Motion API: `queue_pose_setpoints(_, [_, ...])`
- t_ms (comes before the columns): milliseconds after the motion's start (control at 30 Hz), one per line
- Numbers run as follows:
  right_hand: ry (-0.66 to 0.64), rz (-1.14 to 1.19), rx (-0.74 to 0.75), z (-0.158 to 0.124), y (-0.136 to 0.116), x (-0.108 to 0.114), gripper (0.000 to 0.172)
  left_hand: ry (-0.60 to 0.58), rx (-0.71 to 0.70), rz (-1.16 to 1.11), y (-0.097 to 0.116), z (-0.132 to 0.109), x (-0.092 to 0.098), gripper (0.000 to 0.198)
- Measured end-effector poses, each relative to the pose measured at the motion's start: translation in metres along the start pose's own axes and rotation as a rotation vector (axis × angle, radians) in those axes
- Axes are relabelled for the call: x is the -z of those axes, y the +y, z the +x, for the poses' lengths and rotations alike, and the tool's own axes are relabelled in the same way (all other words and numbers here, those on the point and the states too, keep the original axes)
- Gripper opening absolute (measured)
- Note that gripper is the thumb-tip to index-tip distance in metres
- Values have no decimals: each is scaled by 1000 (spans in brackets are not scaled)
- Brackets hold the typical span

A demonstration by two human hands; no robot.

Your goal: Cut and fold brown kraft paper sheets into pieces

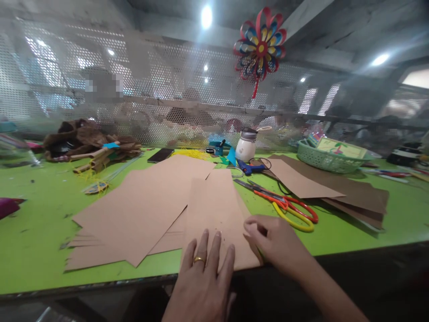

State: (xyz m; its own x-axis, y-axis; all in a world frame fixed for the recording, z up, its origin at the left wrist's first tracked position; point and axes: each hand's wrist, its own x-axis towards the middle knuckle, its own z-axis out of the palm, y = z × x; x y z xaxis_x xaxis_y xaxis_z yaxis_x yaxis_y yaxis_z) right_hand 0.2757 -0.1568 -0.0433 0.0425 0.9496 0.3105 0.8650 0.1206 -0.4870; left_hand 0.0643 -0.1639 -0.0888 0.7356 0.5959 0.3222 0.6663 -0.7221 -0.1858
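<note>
While your left hand (204, 279) lies flat at the bottom centre of the head view, its fingers slightly spread, it presses on a brown paper piece (211, 201) that reaches from the middle of the frame down to the near edge of the green table (33, 250). Your right hand (278, 237), just right of it, is curled narrow at the paper's right edge, thumb and forefinger close together; you cannot tell from here whether they pinch the paper. Left of centre you have a fanned stack of brown sheets (150, 192), partly under that piece. Right of centre, near your right hand, lie scissors (283, 204) with one red and one yellow loop, and beyond them a blue glue gun (251, 168) and a white bottle (246, 148). Toward the right of the frame, darker brown sheets (365, 194) lie in front of a green basket (331, 159). A pinwheel-like flower (261, 48) hangs at upper right of centre.
</note>
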Motion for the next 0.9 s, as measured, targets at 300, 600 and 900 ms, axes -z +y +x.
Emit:
queue_pose_setpoints(300, [-121, 46, 141, 145, 18, -10, 32, -13, 90, 41, 8, 2, -4, 74])
queue_pose_setpoints(600, [-404, 36, 170, 198, -4, -14, 12, -5, 39, 3, 4, 0, -7, 64])
queue_pose_setpoints(900, [-544, 482, 136, 156, -7, 38, 29, -2, -18, -24, 0, 0, 2, 60])
